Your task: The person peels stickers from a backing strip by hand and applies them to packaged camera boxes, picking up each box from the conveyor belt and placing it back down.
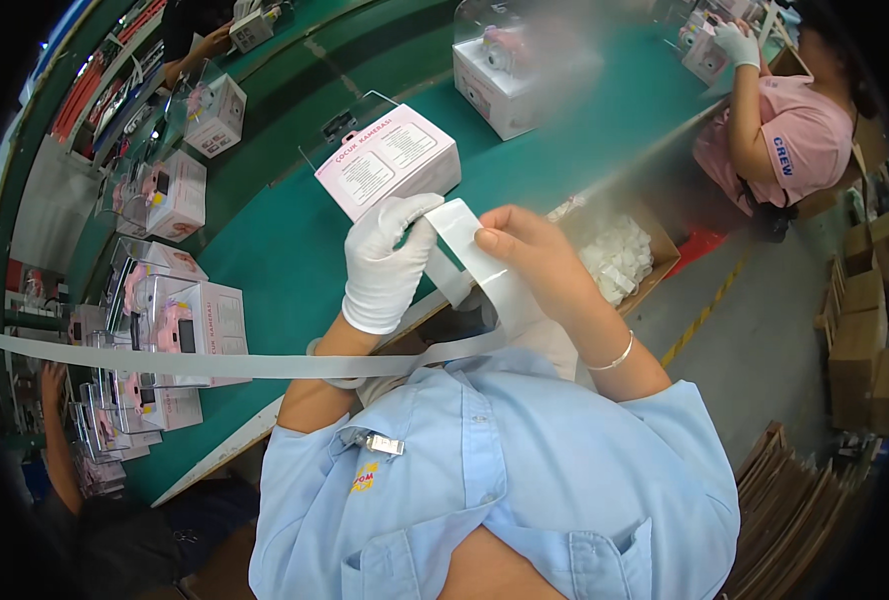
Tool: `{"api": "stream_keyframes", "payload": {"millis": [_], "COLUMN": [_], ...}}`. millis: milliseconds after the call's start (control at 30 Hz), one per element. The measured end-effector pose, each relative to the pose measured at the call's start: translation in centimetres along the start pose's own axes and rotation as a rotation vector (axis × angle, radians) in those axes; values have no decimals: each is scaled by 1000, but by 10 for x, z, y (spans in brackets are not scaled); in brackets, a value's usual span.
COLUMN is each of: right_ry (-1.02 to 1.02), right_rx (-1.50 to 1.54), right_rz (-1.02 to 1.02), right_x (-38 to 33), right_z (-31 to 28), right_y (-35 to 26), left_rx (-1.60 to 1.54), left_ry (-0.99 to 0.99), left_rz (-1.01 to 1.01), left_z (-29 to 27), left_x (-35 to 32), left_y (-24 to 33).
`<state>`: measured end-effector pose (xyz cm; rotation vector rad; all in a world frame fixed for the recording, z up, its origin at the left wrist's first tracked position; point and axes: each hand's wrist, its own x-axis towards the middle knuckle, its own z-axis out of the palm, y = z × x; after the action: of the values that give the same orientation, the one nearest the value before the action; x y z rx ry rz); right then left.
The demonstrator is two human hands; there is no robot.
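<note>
A glossy white strip [480, 262] is held up before the chest, pinched between the gloved left hand [383, 262], fingers curled shut on it, and the bare right hand [530, 250]. A pink-and-white box [390, 158] lies beyond on the green table [285, 240].

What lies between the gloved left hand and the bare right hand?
In the head view, a white paper strip spans the gap between left hand and right hand, pinched by both; no other object sits between them.
</note>
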<state>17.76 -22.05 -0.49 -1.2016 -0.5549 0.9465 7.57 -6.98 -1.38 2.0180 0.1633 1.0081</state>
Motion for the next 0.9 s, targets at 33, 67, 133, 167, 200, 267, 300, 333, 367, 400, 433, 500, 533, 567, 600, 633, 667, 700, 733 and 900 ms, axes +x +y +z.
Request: {"api": "stream_keyframes", "payload": {"millis": [33, 67, 133, 167, 200, 267, 300, 333, 367, 400, 433, 500, 533, 567, 600, 633, 667, 700, 733, 900], "right_ry": [-16, -12, -50, -49, -49, -49, -53, -56, -56, -60, -63, -58, -50, -51, -27, -3, -3, 27, 57, 16], "right_rx": [11, 12, 36, 38, 40, 43, 61, 78, 79, 66, 53, 59, 67, 64, 71, 77, 73, 49, 26, 22], "right_rz": [28, 23, 59, 55, 32, 4, 3, 2, -2, 5, 12, -24, -58, -61, -98, -135, -139, -193, -247, -195], "right_x": [-2, -4, -8, -8, -8, -5, -2, 0, 1, 2, 3, 6, 8, 9, 10, 11, 14, 17, 19, 18], "right_z": [0, 1, 7, 8, 9, 10, 10, 10, 11, 12, 13, 15, 17, 19, 21, 23, 23, 23, 23, 21], "right_y": [0, -2, -7, -7, -7, -6, -4, -3, -3, -4, -4, -2, 0, 1, 1, 1, 3, 7, 8, 2], "left_rx": [-3, 35, 73, 90, 107, 108, 109, 110, 90, 74, 76, 69, 69, 40, 10, 8, -8, -23, -24, -32], "left_ry": [-4, 7, 16, 32, 49, 51, 55, 55, 38, 26, 30, 8, 10, -8, -25, -23, -37, -49, -45, -182], "left_rz": [6, 25, 47, 80, 114, 115, 112, 116, 88, 58, 60, 65, 68, 49, 30, 35, 29, 21, 23, -5], "left_z": [0, 0, 0, 0, 0, 0, -1, -1, -1, -2, -3, -4, -4, -4, -3, -3, -2, -2, -3, -7], "left_x": [0, 1, 0, 0, 0, 0, 1, 1, 1, 1, 1, 0, -1, -2, -2, -2, -2, -2, -2, -1], "left_y": [1, 1, 3, 3, 3, 3, 4, 4, 6, 7, 6, 1, -2, -4, -5, -6, -7, -8, -8, -9]}}
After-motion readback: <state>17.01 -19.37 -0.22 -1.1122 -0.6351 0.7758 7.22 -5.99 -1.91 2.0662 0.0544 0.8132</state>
